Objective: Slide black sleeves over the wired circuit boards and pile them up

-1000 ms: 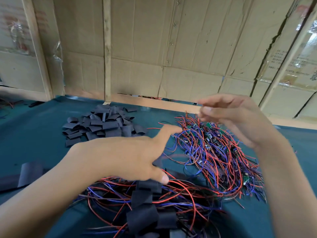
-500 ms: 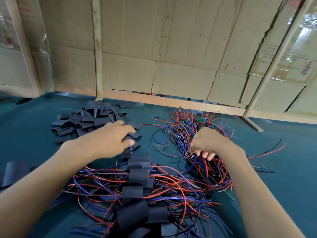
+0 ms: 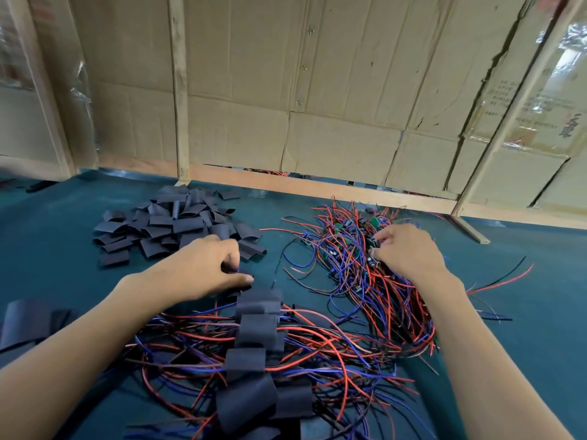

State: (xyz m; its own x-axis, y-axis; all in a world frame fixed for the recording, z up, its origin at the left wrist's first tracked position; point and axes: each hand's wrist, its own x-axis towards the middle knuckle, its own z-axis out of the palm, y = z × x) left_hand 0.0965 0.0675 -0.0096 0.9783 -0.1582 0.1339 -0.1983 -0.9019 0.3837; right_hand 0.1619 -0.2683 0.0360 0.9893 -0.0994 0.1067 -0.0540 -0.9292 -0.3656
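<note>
A heap of loose black sleeves [image 3: 178,222] lies at the back left of the green table [image 3: 57,249]. My left hand [image 3: 203,269] rests at its near edge, thumb and fingers pinching one black sleeve [image 3: 236,268]. To the right is a tangle of red and blue wired circuit boards [image 3: 346,252]. My right hand [image 3: 406,252] sits on this tangle, its curled fingers pinching a small board [image 3: 372,249] that is mostly hidden. In front of me lies the pile of sleeved boards [image 3: 257,341], black sleeves stacked in a row over spread wires.
A cardboard wall [image 3: 317,90] with wooden battens [image 3: 317,188] closes the back of the table. Larger black sleeve pieces [image 3: 28,322] lie at the left edge. A few stray wires [image 3: 505,276] trail to the right of my right forearm.
Both hands came down from mid-air onto the table. The left went to the sleeve heap and closed on a sleeve; the right went into the wire tangle and curled.
</note>
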